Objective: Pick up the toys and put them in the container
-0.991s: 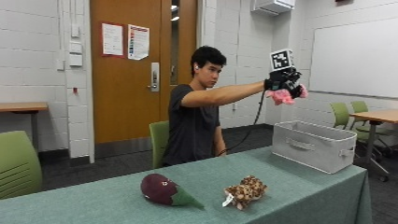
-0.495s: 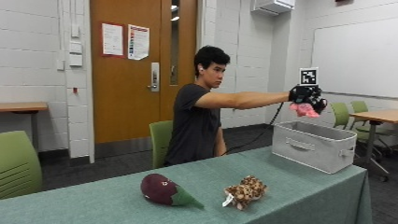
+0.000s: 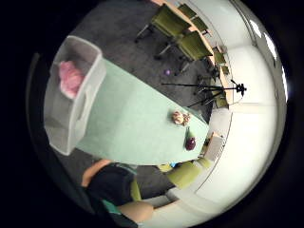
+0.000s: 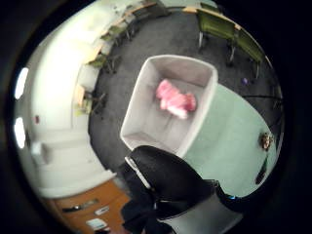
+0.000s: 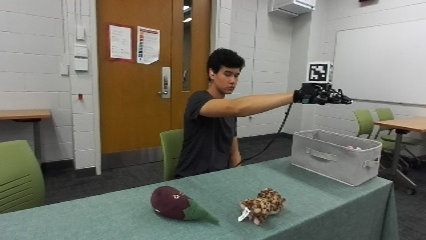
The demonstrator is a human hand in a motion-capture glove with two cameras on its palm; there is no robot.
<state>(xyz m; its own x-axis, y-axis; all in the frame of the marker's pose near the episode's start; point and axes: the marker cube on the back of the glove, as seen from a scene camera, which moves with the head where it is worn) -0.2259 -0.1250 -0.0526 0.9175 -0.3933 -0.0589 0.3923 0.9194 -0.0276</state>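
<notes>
My gloved right hand [image 5: 323, 95] is stretched out high above the grey fabric container [image 5: 333, 162] at the table's right end, fingers spread and holding nothing. A pink plush toy [image 4: 175, 101] lies on the floor of the container [image 4: 141, 117], and its top just shows over the rim [image 5: 353, 148]. At the table's front lie a dark purple eggplant toy [image 5: 176, 204] with a green tip and a spotted leopard plush [image 5: 263, 205], side by side and well left of the container. The little finger side view shows the pink toy [image 3: 71, 78] and the leopard plush [image 3: 179, 118].
The green table [image 5: 319, 210] ends just right of the container. Green chairs [image 5: 16, 175] stand at the left and behind the table. A second table [image 5: 403, 124] with chairs stands at the far right.
The hand moved right until it was over the container and let go of the pink toy, which now lies inside. The two toys on the table have not moved.
</notes>
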